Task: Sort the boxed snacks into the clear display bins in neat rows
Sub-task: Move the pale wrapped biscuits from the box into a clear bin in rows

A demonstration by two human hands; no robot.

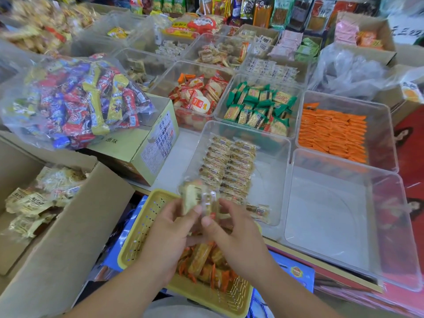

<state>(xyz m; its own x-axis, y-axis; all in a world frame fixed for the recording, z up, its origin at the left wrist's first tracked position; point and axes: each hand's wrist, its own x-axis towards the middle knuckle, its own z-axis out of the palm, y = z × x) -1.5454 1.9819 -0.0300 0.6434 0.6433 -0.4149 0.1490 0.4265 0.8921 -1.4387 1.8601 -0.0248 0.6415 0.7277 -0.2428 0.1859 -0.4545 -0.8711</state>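
Both hands, left (168,235) and right (238,237), are gripping a blurred stack of pale, clear-wrapped snacks (199,199) above a yellow basket (137,235), at the near edge of a bin (273,180) holding two neat rows.

Orange packets (332,134) fill a clear bin (378,106) at the desk's right edge.
Green-and-gold wrappers (259,106) lie beside red-and-white ones (199,95); the perforated basket (142,228) is yellow, the boxes (68,226) plain brown.

I see a small stack of clear-wrapped snack packs (202,200), blurred, held upright just above the near rim of a clear bin (273,180) holding two neat rows of matching packs (229,166).
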